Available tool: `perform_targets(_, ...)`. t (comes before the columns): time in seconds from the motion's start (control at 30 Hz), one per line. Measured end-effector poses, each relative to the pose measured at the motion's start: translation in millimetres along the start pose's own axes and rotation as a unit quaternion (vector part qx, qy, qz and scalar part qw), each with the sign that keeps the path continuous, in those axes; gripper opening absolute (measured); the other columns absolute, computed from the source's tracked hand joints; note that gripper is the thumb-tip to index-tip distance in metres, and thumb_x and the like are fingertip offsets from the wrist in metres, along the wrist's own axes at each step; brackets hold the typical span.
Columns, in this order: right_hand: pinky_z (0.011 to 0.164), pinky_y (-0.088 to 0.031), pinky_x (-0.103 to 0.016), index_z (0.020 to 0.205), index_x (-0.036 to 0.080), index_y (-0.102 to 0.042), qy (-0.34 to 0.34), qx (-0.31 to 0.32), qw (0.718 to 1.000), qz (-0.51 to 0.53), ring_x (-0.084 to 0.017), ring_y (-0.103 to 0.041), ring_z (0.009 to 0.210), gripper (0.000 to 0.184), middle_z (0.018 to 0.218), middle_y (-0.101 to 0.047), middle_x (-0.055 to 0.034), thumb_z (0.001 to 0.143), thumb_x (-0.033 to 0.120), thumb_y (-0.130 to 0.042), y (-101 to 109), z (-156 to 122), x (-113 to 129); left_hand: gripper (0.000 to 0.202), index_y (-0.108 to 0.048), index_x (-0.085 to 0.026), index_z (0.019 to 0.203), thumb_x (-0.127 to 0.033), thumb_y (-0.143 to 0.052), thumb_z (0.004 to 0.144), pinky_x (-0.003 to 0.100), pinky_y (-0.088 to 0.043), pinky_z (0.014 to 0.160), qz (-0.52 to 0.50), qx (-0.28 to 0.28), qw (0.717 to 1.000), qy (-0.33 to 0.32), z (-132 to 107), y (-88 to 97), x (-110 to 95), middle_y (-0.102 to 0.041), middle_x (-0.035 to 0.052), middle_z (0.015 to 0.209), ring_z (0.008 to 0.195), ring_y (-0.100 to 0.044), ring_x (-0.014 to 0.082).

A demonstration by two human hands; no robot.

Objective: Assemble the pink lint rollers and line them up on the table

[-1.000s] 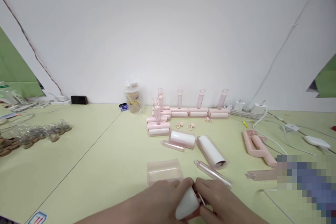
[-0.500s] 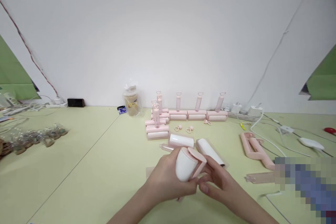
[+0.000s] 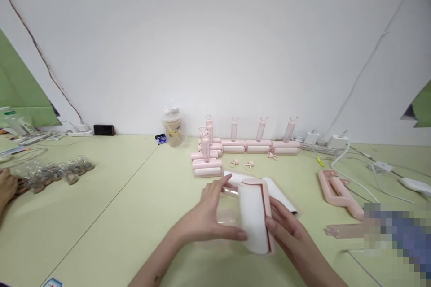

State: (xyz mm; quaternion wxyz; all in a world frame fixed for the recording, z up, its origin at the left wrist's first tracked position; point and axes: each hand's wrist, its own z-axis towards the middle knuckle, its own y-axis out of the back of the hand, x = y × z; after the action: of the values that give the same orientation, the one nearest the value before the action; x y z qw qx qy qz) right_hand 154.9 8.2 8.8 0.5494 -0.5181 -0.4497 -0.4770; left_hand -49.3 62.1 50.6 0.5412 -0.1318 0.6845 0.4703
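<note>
My right hand (image 3: 289,233) grips a lint roller head (image 3: 252,215) by the pink cover along its right side. The head is a thick white roll, held nearly upright, with a pink end cap on top. Open around its left side, my left hand (image 3: 208,215) has fingers and thumb spread; the thumb tip lies at the roll's lower left, and I cannot tell whether it touches. Behind the hands lie white rolls in clear wrap (image 3: 281,195). Small pink heart-shaped loops (image 3: 248,165) rest farther back.
Pink lint rollers with upright handles (image 3: 258,145) stand in rows toward the wall. On the right are a pink frame-like part (image 3: 332,190), a clear pinkish tube (image 3: 345,230) and white cables. Small glass jars (image 3: 60,172) and another person's hand (image 3: 8,186) are far left.
The lint roller head has turned more upright, its white side now facing me. My left hand has let go and spread its fingers, while my right hand has closed on the pink cover.
</note>
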Motion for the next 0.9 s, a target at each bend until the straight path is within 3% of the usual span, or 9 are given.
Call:
perform_targets(0.1, 0.075, -0.054, -0.032, 0.115, 0.027, -0.052, 0.002, -0.067, 0.998, -0.007, -0.024, -0.062, 0.099, 0.044, 0.118, -0.062, -0.0097, 0.075, 0.044, -0.061, 8.4, 4.8, 3.8, 0.105, -0.022, -0.029, 0.133, -0.042, -0.08, 0.046, 0.044, -0.031, 0.099, 0.073, 0.017, 0.995, 0.06, -15.8, 25.1, 18.4, -0.026, 0.007, 0.135, 0.124, -0.024, 0.0302)
perform_targets(0.17, 0.067, -0.055, -0.03, 0.111, 0.025, -0.055, 0.01, -0.103, 0.994, -0.045, -0.026, -0.063, 0.097, 0.044, 0.115, -0.063, -0.0106, 0.073, 0.046, -0.062, 12.9, 7.5, 5.9, 0.098, -0.031, -0.024, 0.126, -0.038, -0.08, 0.043, 0.043, -0.037, 0.092, 0.096, 0.014, 0.989, 0.109, -24.6, 29.8, 33.2, -0.032, 0.0096, 0.129, 0.119, -0.031, 0.0319)
perform_targets(0.27, 0.062, -0.056, -0.025, 0.107, 0.024, -0.061, 0.035, -0.126, 0.983, -0.126, -0.027, -0.061, 0.1, 0.043, 0.114, -0.065, -0.0083, 0.07, 0.047, -0.064, 16.1, 7.7, 6.9, 0.067, -0.043, -0.023, 0.111, -0.03, -0.075, 0.052, 0.038, -0.043, 0.083, 0.054, 0.039, 0.99, 0.122, -30.9, 17.8, 48.1, -0.045, 0.0063, 0.113, 0.106, -0.045, 0.0274)
perform_targets(0.33, 0.06, -0.056, -0.023, 0.11, 0.026, -0.061, 0.059, -0.125, 0.975, -0.172, -0.025, -0.063, 0.094, 0.045, 0.108, -0.068, -0.0064, 0.07, 0.045, -0.065, 16.3, 5.2, 6.1, 0.063, -0.042, -0.024, 0.111, -0.025, -0.073, 0.056, 0.034, -0.043, 0.082, -0.012, 0.053, 0.994, 0.092, -30.1, 1.3, 50.1, -0.049, 0.0043, 0.111, 0.103, -0.049, 0.0241)
perform_targets(0.47, 0.067, -0.056, -0.024, 0.095, 0.026, -0.068, 0.134, -0.072, 0.948, -0.278, -0.022, -0.067, 0.084, 0.028, 0.096, -0.071, -0.0043, 0.07, 0.04, -0.066, 13.5, -1.8, 4.2, 0.058, -0.044, -0.023, 0.112, -0.021, -0.071, 0.061, 0.033, -0.042, 0.085, -0.113, 0.044, 0.993, 0.002, -24.1, -33.5, 43.8, -0.052, 0.004, 0.111, 0.104, -0.05, 0.0227)
perform_targets(0.57, 0.074, -0.055, -0.026, 0.089, 0.028, -0.07, 0.202, -0.008, 0.917, -0.345, -0.023, -0.066, 0.088, 0.019, 0.092, -0.072, -0.0027, 0.071, 0.034, -0.066, 9.3, -5.4, 4.0, 0.055, -0.045, -0.021, 0.114, -0.022, -0.069, 0.064, 0.035, -0.041, 0.085, -0.143, 0.042, 0.989, -0.014, -22.4, -45.6, 42.2, -0.054, 0.0053, 0.112, 0.103, -0.051, 0.0236)
perform_targets(0.7, 0.08, -0.053, -0.032, 0.093, 0.03, -0.068, 0.253, 0.067, 0.88, -0.396, -0.023, -0.064, 0.09, 0.019, 0.089, -0.071, -0.0016, 0.074, 0.03, -0.065, 5.6, -7.1, 3.0, 0.055, -0.05, -0.019, 0.104, -0.031, -0.077, 0.056, 0.034, -0.043, 0.077, -0.085, 0.029, 0.996, 0.028, -23.4, -41.5, 48.6, -0.057, 0.005, 0.104, 0.096, -0.053, 0.0245)
perform_targets(0.9, 0.084, -0.051, -0.032, 0.098, 0.031, -0.065, 0.255, 0.085, 0.867, -0.419, -0.022, -0.062, 0.095, 0.021, 0.095, -0.069, -0.001, 0.077, 0.029, -0.062, 5.4, -9.7, 1.2, 0.053, -0.052, -0.019, 0.1, -0.035, -0.077, 0.056, 0.033, -0.043, 0.072, -0.043, 0.019, 0.999, 0.016, -22.5, -35.8, 51.9, -0.058, 0.0055, 0.101, 0.09, -0.054, 0.023)
